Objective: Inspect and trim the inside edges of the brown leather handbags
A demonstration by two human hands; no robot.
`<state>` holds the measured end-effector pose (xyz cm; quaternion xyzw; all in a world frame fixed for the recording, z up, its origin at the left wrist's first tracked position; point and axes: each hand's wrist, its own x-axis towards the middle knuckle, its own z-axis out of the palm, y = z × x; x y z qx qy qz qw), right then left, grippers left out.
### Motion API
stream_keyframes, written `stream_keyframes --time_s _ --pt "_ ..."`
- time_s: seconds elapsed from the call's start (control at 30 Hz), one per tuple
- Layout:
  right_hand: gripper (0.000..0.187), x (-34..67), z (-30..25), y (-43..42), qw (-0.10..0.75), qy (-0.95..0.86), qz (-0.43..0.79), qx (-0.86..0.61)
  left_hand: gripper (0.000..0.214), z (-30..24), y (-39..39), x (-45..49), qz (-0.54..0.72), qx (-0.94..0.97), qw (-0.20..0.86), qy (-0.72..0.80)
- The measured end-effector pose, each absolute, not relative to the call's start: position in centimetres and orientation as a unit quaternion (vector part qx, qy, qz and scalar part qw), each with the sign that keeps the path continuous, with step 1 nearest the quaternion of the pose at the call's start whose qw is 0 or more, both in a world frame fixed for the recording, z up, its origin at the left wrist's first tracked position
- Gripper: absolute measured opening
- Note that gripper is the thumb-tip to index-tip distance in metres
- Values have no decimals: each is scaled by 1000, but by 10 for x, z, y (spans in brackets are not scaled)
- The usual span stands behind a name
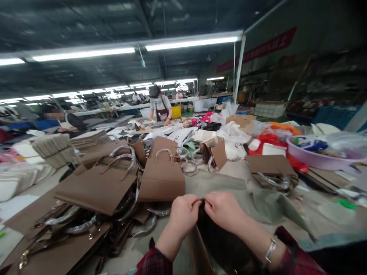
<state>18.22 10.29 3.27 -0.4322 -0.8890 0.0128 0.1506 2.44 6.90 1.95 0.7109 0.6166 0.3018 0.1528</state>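
My left hand [185,211] and my right hand [222,208] meet at the table's near edge, fingers pinched on the upper edge of a dark brown handbag [220,244]. The bag hangs below my hands with its dark inside facing me; its lower part runs out of the picture. Just left of my hands stands a brown handbag [163,173] with a plastic-wrapped handle. Further left, more brown handbags [100,183] lie heaped, their handles wrapped in clear plastic. Grey-green cloth [258,202] is spread on the table beyond my right hand.
A small stack of brown bags [272,168] lies to the right, with a lilac basin [323,154] of odds and ends behind it. Pale stacked pieces [53,149] stand at the left. Across the table a person in an apron [161,109] bends over scattered material.
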Motion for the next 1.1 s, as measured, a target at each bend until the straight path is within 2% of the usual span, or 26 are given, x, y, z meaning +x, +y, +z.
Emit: stream_keyframes --time_s 0.1,0.23,0.43,0.77,0.97,1.1 --pt "24 182 28 105 172 -882 23 -438 21 14 69 28 285 710 101 636" --pt "29 189 22 108 207 -892 54 -398 21 8 74 31 300 708 84 634" --pt "25 189 9 116 216 -885 -21 -411 19 5 84 30 249 717 88 645" --pt "23 174 13 112 172 -882 -40 -437 21 14 80 25 203 735 86 641" --pt "26 185 14 109 178 -907 20 -381 19 19 73 23 197 737 77 641" --pt "31 188 17 110 165 -913 -22 -372 21 20 70 25 212 736 86 636"
